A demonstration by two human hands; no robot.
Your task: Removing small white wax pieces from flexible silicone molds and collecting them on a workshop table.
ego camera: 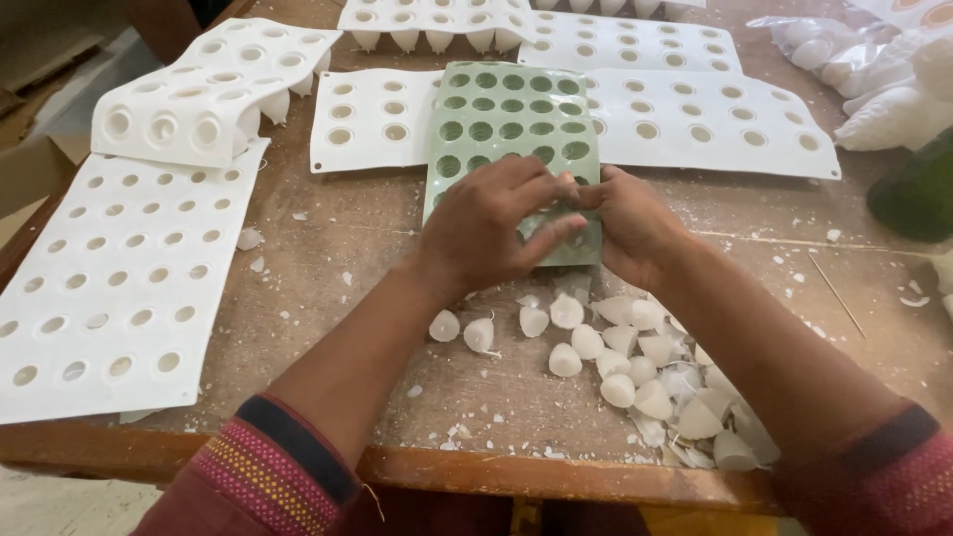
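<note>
Green silicone mould [506,119], round cavities, lying flat on table centre, near edge gripped.

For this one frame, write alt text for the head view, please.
Both hands, left hand and right hand, grip the near end of a green mould tray on a wooden table. White cone-shaped pieces lie below the hands; white mould trays lie around.
</note>
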